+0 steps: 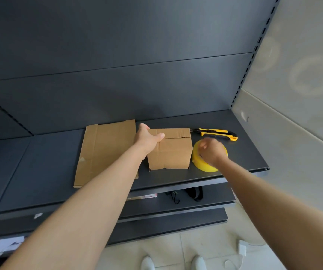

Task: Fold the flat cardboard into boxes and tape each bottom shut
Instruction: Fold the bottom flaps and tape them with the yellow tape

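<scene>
Left hand (pixel 147 139) is up on the small brown cardboard box (pixel 170 152), thumb laid across its top face and the other fingers wrapped over the far left corner. I'd call it a steadying grip, so the light box doesn't skid on the dark grey metal shelf (pixel 240 152). The box stands with closed flaps uppermost, a flap edge running just past that thumb, which suits taping.

Over to the right hand (pixel 212 152): fingers curled down round the yellow roll of tape (pixel 201 165), which sits right under them, just beside the box's right wall. The hand is blurred, so I cannot tell exactly how the fingertips bite, but it reads as a hold on the roll, likely to bring tape across to that flap edge.

Beyond those knuckles lies the yellow and black box cutter (pixel 215 132), near enough for the cut. Left of the left-hand fingers, the flat brown cardboard sheet (pixel 106 151) lies on the shelf, not yet folded.
</scene>
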Tool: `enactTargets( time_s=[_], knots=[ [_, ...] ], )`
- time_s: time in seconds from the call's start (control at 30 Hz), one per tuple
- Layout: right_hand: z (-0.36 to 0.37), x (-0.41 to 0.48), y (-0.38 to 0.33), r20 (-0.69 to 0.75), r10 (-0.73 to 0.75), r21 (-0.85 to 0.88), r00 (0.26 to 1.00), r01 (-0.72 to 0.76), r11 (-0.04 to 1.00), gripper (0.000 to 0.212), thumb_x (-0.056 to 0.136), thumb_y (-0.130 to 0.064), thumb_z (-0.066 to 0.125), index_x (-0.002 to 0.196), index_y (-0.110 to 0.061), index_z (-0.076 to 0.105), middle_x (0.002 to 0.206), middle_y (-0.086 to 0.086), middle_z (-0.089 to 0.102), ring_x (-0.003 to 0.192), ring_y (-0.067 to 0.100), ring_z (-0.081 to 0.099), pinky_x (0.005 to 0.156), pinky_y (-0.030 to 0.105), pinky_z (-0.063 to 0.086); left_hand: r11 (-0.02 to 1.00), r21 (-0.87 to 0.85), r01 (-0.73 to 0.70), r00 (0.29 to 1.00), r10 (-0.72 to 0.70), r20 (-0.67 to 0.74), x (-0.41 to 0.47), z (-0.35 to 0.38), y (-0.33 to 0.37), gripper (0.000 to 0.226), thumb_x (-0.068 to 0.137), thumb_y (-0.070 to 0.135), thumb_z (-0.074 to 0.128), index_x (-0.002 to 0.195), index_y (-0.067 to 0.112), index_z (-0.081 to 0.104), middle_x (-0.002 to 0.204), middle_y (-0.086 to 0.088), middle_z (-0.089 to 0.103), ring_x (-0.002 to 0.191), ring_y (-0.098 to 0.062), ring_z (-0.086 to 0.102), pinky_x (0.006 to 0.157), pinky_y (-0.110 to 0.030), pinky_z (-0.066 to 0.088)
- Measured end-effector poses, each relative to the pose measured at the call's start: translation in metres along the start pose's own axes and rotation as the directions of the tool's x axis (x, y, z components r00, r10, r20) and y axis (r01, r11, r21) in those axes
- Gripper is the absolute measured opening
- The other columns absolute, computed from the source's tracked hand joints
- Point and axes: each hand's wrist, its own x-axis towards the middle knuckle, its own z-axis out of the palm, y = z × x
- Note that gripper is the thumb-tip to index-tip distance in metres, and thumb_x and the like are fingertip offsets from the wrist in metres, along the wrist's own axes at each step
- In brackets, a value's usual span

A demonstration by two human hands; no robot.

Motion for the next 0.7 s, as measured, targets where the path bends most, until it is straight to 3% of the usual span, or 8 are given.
enactTargets(
  time_s=[0.07, 0.13, 0.2, 0.4, 0.53, 0.7],
  knots=[
    [-0.017, 0.001, -0.021, -0.028, -0.045, 0.245, 0.999, 0.05, 0.968, 0.035, 0.098, -0.024, 0.05, 0.127, -0.005, 0.053, 0.119, 0.012, 0.06, 0.107, 0.027, 0.058, 0.083, 0.034, 0.049, 1.0, -0.002, 0.001, 1.0, -0.001, -0.003, -0.001, 0.0, 0.001, 0.053, 0.089, 0.03, 0.064, 0.131, 0.013, 0.036, 0.129, -0.006, 0.047, 0.101, -0.018, 0.045, 0.078, -0.03, 0.039],
    [-0.028, 0.0, -0.041, 0.105, -0.094, 0.526, 0.99, 0.025, 0.85, 0.055, 0.091, -0.036, 0.061, 0.137, -0.01, 0.047, 0.129, 0.007, 0.055, 0.114, 0.024, 0.054, 0.093, 0.033, 0.045, 1.0, -0.002, 0.002, 1.0, -0.002, -0.001, -0.002, 0.0, 0.002, 0.053, 0.09, 0.03, 0.063, 0.131, 0.012, 0.036, 0.131, -0.006, 0.046, 0.101, -0.018, 0.044, 0.079, -0.03, 0.038],
    [-0.029, -0.001, -0.053, 0.238, -0.113, 0.503, 0.965, -0.022, 0.864, 0.064, 0.086, -0.032, 0.069, 0.142, -0.017, 0.041, 0.133, 0.004, 0.049, 0.112, 0.021, 0.053, 0.097, 0.034, 0.045, 1.0, 0.007, 0.001, 1.0, -0.001, -0.004, -0.004, 0.0, 0.003, 0.053, 0.091, 0.03, 0.062, 0.132, 0.012, 0.035, 0.133, -0.006, 0.045, 0.1, -0.017, 0.042, 0.08, -0.03, 0.037],
    [-0.029, 0.005, -0.062, 0.244, -0.039, 0.472, 0.969, -0.084, 0.878, 0.066, 0.083, -0.023, 0.073, 0.14, -0.012, 0.04, 0.126, 0.008, 0.053, 0.106, 0.024, 0.056, 0.084, 0.032, 0.051, 0.999, -0.033, -0.005, 1.0, 0.004, -0.025, -0.004, 0.001, -0.001, 0.057, 0.089, 0.032, 0.064, 0.134, 0.013, 0.036, 0.134, -0.004, 0.046, 0.1, -0.018, 0.045, 0.08, -0.03, 0.039],
    [-0.033, 0.006, -0.065, 0.296, -0.001, 0.511, 0.955, -0.158, 0.845, 0.06, 0.081, -0.017, 0.075, 0.133, -0.01, 0.045, 0.107, 0.006, 0.055, 0.094, 0.022, 0.058, 0.069, 0.029, 0.05, 0.984, -0.166, 0.059, 0.998, -0.059, 0.002, -0.002, 0.0, -0.005, 0.06, 0.089, 0.025, 0.065, 0.139, 0.016, 0.033, 0.14, -0.001, 0.042, 0.114, -0.021, 0.045, 0.085, -0.029, 0.036],
    [-0.035, 0.008, -0.067, 0.308, 0.007, 0.49, 0.951, -0.165, 0.856, 0.04, 0.08, -0.016, 0.076, 0.112, -0.012, 0.053, 0.1, 0.007, 0.059, 0.093, 0.023, 0.062, 0.069, 0.03, 0.054, 0.96, -0.265, 0.094, 0.994, -0.074, 0.086, -0.006, 0.002, -0.013, 0.078, 0.081, 0.023, 0.075, 0.142, 0.02, 0.027, 0.122, 0.002, 0.05, 0.107, -0.017, 0.048, 0.088, -0.03, 0.039]
  ],
)
